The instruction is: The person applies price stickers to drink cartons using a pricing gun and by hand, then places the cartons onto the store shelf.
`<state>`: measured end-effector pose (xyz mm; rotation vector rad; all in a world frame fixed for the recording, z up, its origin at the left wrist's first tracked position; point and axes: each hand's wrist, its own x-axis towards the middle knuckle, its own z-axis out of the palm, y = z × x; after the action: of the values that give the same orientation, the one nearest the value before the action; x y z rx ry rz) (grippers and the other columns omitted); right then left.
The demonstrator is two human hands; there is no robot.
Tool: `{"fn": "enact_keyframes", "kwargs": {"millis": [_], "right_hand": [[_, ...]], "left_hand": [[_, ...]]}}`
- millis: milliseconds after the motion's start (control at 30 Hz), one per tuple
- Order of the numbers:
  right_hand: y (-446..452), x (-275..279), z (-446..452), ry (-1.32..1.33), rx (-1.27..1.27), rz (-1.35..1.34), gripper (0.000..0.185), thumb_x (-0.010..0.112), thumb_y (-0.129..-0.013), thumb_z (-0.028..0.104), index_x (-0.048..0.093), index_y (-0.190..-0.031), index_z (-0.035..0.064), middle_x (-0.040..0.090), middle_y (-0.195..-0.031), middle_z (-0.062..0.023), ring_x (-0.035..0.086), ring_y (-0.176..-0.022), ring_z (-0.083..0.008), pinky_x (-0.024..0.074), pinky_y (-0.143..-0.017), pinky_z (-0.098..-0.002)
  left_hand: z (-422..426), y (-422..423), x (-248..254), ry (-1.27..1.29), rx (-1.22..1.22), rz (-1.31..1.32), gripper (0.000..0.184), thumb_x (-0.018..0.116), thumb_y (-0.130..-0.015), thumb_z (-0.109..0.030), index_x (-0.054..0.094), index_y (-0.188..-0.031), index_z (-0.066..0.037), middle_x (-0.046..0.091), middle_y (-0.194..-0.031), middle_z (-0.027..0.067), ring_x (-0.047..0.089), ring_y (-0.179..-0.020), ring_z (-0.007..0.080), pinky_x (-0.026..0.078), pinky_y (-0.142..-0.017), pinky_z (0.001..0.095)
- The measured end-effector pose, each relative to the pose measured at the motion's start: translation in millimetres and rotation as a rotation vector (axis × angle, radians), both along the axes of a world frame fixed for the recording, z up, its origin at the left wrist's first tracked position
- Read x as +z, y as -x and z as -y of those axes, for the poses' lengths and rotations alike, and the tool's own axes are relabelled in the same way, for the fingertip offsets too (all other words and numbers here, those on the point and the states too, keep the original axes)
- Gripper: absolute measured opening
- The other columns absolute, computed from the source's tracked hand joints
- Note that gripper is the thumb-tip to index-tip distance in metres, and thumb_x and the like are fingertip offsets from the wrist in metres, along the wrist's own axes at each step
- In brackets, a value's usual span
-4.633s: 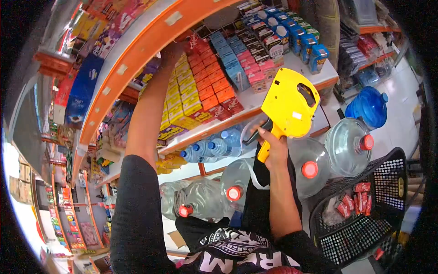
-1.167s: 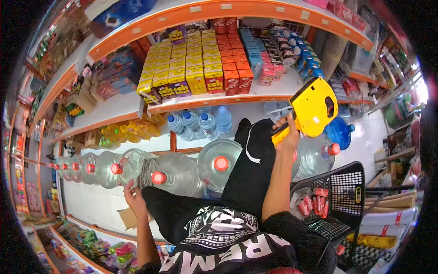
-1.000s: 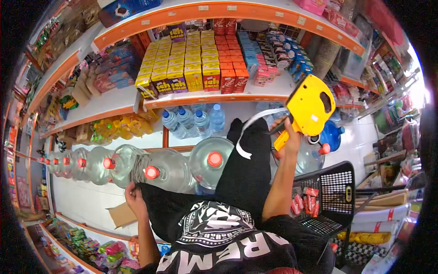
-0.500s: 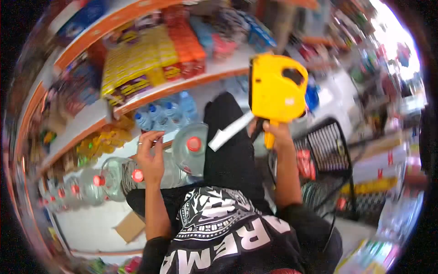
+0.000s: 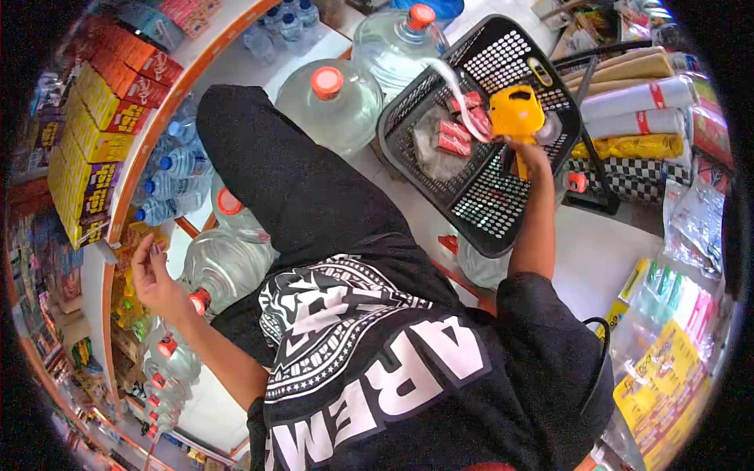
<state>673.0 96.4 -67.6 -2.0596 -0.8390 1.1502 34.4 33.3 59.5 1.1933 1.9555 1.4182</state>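
My right hand [image 5: 530, 157] is wrapped round the handle of a yellow price label gun [image 5: 517, 115], above a black plastic basket [image 5: 504, 245]. A white label strip [image 5: 454, 88] trails from the gun in a curve. Inside the basket lie several red-and-white packs [image 5: 454, 137] and some clear plastic wrap. My left hand [image 5: 161, 282] is raised with its fingers loosely bent and apart, and nothing shows in it. Close to it are small blue-capped water bottles [image 5: 177, 186] and a large clear water jug [image 5: 224, 263] with a red cap.
Orange-edged shelves [image 5: 129, 169] with yellow and red boxes [image 5: 98, 149] stand at left. More red-capped jugs [image 5: 330, 106] are ahead of my knee. Rolls of white plastic [image 5: 640, 110] and packaged goods [image 5: 664, 385] line the right side.
My view has turned right. The label gun has gone from beside the shelf to above the basket, its strip now curved. My left hand stays raised, near the small bottles.
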Motion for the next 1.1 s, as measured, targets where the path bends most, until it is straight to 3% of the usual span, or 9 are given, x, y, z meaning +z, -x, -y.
{"fn": "enact_keyframes", "kwargs": {"millis": [67, 167, 300, 467, 533, 667, 800, 933, 1100], "right_hand": [[-10.1, -31.4, 16.5, 0.146, -0.017, 0.044, 0.04, 0.068, -0.074, 0.017, 0.053, -0.111, 0.0104, 0.061, -0.089, 0.0014, 0.054, -0.065, -0.0123, 0.0445, -0.056, -0.0276], [-12.7, -65.7, 35.8, 0.218, -0.146, -0.284, 0.044, 0.068, -0.074, 0.016, 0.051, -0.115, 0.0116, 0.06, -0.097, 0.0003, 0.055, -0.077, -0.0139, 0.044, -0.068, -0.0281], [-9.2, -115.9, 41.3, 0.18, -0.149, -0.147, 0.044, 0.068, -0.073, 0.015, 0.052, -0.114, 0.0093, 0.059, -0.1, -0.0001, 0.054, -0.086, -0.0147, 0.0418, -0.075, -0.0278], [-5.4, -190.8, 10.3, 0.055, -0.25, -0.09, 0.038, 0.068, -0.073, 0.02, 0.057, -0.107, 0.0081, 0.059, -0.096, -0.0015, 0.055, -0.076, -0.0173, 0.0429, -0.073, -0.0305], [5.8, -208.7, -12.6, -0.276, -0.205, 0.166, 0.04, 0.07, -0.072, 0.017, 0.054, -0.107, 0.0056, 0.057, -0.096, -0.0031, 0.054, -0.075, -0.0173, 0.0447, -0.072, -0.0312], [29.4, -194.8, -50.9, -0.084, -0.547, -0.401, 0.047, 0.07, -0.07, 0.012, 0.051, -0.112, 0.0067, 0.055, -0.1, -0.0015, 0.053, -0.086, -0.0167, 0.0436, -0.073, -0.0301], [-11.6, -280.3, -62.2, -0.121, -0.366, -0.212, 0.045, 0.067, -0.069, 0.007, 0.051, -0.11, 0.0067, 0.055, -0.096, -0.002, 0.054, -0.082, -0.0168, 0.0441, -0.07, -0.0291], [12.7, -226.0, -66.8, -0.29, -0.503, -0.187, 0.044, 0.064, -0.066, 0.002, 0.051, -0.107, 0.0066, 0.054, -0.093, -0.0025, 0.054, -0.079, -0.0163, 0.0439, -0.066, -0.0277], [-69.8, -256.6, -53.2, -0.308, -0.422, -0.083, 0.042, 0.063, -0.063, -0.001, 0.051, -0.103, 0.0069, 0.054, -0.087, -0.0022, 0.053, -0.073, -0.0154, 0.0435, -0.061, -0.0277]], "left_hand": [[-5.0, -3.8, -0.2, 0.049, -0.021, -0.019, 0.021, 0.048, -0.088, -0.006, 0.057, -0.106, 0.001, 0.059, -0.1, 0.0075, 0.056, -0.088, 0.0129, 0.045, -0.077, 0.0252], [-15.2, -11.6, -0.4, 0.089, -0.035, -0.037, 0.02, 0.048, -0.087, -0.002, 0.057, -0.105, 0.002, 0.059, -0.101, 0.0067, 0.056, -0.088, 0.0122, 0.044, -0.079, 0.0242], [-23.9, -17.9, -0.1, 0.116, -0.064, -0.088, 0.02, 0.047, -0.087, 0.0, 0.056, -0.105, 0.003, 0.058, -0.102, 0.0069, 0.056, -0.089, 0.0125, 0.044, -0.08, 0.0238], [-25.4, -14.9, -11.4, 0.219, -0.034, -0.124, 0.022, 0.047, -0.087, -0.002, 0.056, -0.106, 0.003, 0.058, -0.101, 0.0083, 0.056, -0.092, 0.0163, 0.045, -0.082, 0.0268], [-23.1, -13.9, -16.7, 0.239, -0.039, -0.147, 0.022, 0.047, -0.087, -0.001, 0.055, -0.106, 0.003, 0.058, -0.102, 0.0084, 0.056, -0.092, 0.0158, 0.045, -0.082, 0.026], [-19.7, -11.0, -27.9, 0.282, -0.055, -0.202, 0.021, 0.046, -0.087, 0.002, 0.054, -0.107, 0.004, 0.057, -0.105, 0.0088, 0.056, -0.094, 0.0147, 0.044, -0.082, 0.0249], [-18.1, -15.0, -34.4, 0.345, -0.05, -0.244, 0.021, 0.045, -0.087, 0.003, 0.054, -0.106, 0.004, 0.056, -0.107, 0.0087, 0.054, -0.096, 0.0146, 0.044, -0.085, 0.0262], [-16.1, -17.6, -39.0, 0.404, -0.063, -0.28, 0.021, 0.045, -0.088, 0.003, 0.054, -0.106, 0.003, 0.055, -0.107, 0.008, 0.053, -0.098, 0.0147, 0.044, -0.086, 0.0271], [-15.3, -10.4, -42.8, 0.502, -0.079, -0.372, 0.021, 0.047, -0.087, 0.001, 0.055, -0.106, 0.001, 0.055, -0.105, 0.0079, 0.053, -0.099, 0.0154, 0.043, -0.087, 0.0278]]}}
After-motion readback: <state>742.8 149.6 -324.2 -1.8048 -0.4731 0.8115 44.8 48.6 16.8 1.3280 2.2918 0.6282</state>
